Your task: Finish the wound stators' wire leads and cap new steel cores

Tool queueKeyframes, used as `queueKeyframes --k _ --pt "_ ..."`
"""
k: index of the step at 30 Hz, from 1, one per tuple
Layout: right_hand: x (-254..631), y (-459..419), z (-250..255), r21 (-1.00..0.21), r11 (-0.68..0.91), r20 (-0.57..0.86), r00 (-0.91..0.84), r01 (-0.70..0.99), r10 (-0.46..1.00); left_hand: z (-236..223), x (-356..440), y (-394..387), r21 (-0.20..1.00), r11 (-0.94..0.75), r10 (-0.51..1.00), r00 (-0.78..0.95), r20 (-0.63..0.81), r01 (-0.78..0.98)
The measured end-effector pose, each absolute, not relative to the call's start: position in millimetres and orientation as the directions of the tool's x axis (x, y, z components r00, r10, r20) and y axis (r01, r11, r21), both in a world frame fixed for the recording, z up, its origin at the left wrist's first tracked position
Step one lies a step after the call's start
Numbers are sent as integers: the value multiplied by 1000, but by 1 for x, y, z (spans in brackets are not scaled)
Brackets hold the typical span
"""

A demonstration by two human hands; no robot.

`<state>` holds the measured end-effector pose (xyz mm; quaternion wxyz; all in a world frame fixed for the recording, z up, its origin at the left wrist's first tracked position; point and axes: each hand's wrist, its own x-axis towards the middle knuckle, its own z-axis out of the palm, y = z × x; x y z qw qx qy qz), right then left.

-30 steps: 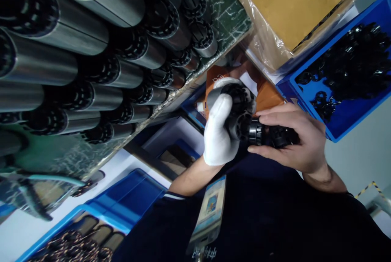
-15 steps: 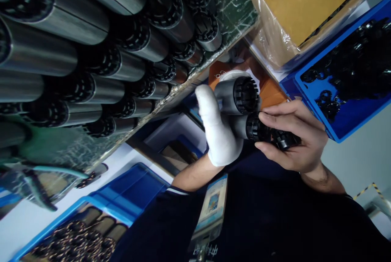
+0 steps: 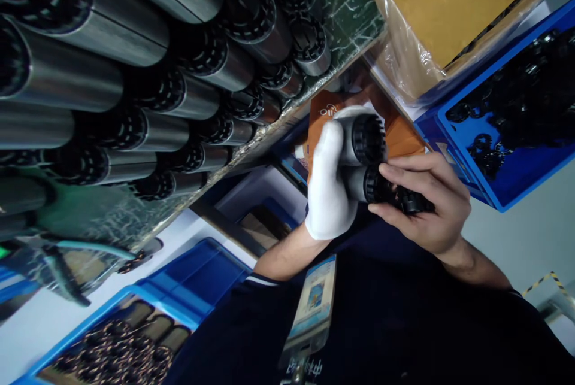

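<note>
My left hand [image 3: 331, 193], in a white glove, wraps round two steel cylinders with black toothed end rings. The upper cylinder [image 3: 353, 139] shows its open, notched end; the gloved thumb lies along its side. Just below it, the lower cylinder [image 3: 356, 184] points the same way, partly hidden by the glove. Bare, my right hand [image 3: 433, 199] pinches black ring-shaped plastic parts [image 3: 413, 199] between thumb and fingers, right at the lower cylinder's black end. Whether these parts touch that end I cannot tell.
Many similar cylinders [image 3: 188, 94] stand on the green bench [image 3: 354, 14] at upper left. Pliers [image 3: 67, 277] lie at its near corner. A blue bin [image 3: 501, 200] of black rings is at right, beside a plastic-lined carton [image 3: 404, 73]. Another blue bin [image 3: 108, 303] holds copper-wound parts.
My left thumb has come down against the upper cylinder, after standing away from it. My right hand has shifted slightly left with the black parts, towards the cylinders.
</note>
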<state>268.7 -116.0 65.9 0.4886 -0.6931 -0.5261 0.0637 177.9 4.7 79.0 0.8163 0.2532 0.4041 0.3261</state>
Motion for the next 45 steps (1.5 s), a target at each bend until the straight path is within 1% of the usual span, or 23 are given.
queueKeyframes --k 3,5,6,8,10,12,13,14,16,18,19,20,22,25,29,31,33,35,36,39,42,43,45 --pt "268 -116 58 -689 39 511 447 724 734 74 175 2 717 603 785 415 -459 -348" --pt "275 -119 59 -721 48 494 463 692 736 69 168 3 733 606 767 471 -436 -309" --pt "280 -122 62 -760 43 445 471 648 762 67 164 4 748 597 756 516 -403 -290" --pt "290 -126 70 -860 16 275 437 510 856 63 158 9 778 567 750 562 -350 -272" --pt "297 -126 76 -937 21 135 308 347 942 62 158 12 784 543 760 573 -307 -300" --pt "297 -122 79 -972 36 87 212 234 973 64 162 13 738 566 753 596 -281 -367" --pt "295 -119 80 -976 36 81 207 215 975 65 164 12 692 605 732 616 -290 -393" --pt "293 -115 80 -974 31 82 223 225 971 65 167 11 638 655 706 629 -326 -405" --pt "289 -109 81 -951 22 115 289 308 950 59 169 8 537 761 624 638 -452 -364" --pt "286 -106 82 -911 14 166 335 413 927 44 168 2 482 840 515 648 -562 -250" --pt "285 -106 83 -895 1 177 354 446 918 35 167 -1 474 860 469 656 -591 -188" --pt "285 -107 82 -892 -16 172 373 451 912 25 166 -5 473 870 433 671 -603 -136" --pt "285 -110 79 -910 -75 113 418 408 901 9 163 -14 466 881 380 698 -607 -75" --pt "286 -115 71 -909 -145 68 480 391 875 -2 163 -26 461 886 360 712 -602 -59" --pt "292 -118 70 -821 -125 156 429 558 890 7 160 -30 509 853 445 669 -595 -115" --pt "294 -119 75 -787 -134 157 406 602 900 11 156 -27 555 818 500 658 -563 -147" --pt "295 -120 81 -795 -166 109 407 584 907 12 152 -23 632 758 546 689 -476 -163" --pt "294 -122 87 -811 -193 53 397 552 916 10 148 -18 726 667 565 749 -347 -167" --pt "293 -123 90 -810 -189 53 389 556 920 9 147 -16 769 617 570 769 -290 -167" --pt "291 -125 96 -751 -115 162 351 650 922 7 145 -14 850 496 613 765 -200 -176" --pt "288 -126 101 -678 -13 303 296 735 906 8 144 -17 837 526 603 760 -242 -151" --pt "287 -127 103 -669 -3 311 284 743 907 8 143 -18 821 552 590 765 -260 -146" --pt "285 -128 103 -688 -7 277 272 726 922 6 143 -19 803 580 556 788 -263 -141"
